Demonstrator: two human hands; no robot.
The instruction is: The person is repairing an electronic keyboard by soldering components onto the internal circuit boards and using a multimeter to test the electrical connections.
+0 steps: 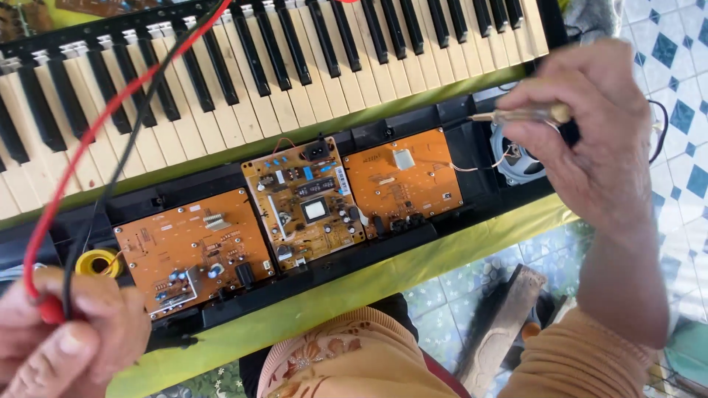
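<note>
Orange circuit boards (295,214); right hand (590,140) grips screwdriver (516,116), left hand (66,332) leads (74,169).

The person's bare left hand (66,332) and right hand (590,133) show short nails and creased knuckles, the right forearm ends in an orange knit sleeve (575,361), and a peach floral-patterned garment (332,361) covers the body.

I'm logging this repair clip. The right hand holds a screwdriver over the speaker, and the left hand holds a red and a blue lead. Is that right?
Not quite. In the head view the left hand holds a red and a black lead, not a blue one. The rest stands: the right hand holds a screwdriver over the speaker.
</note>
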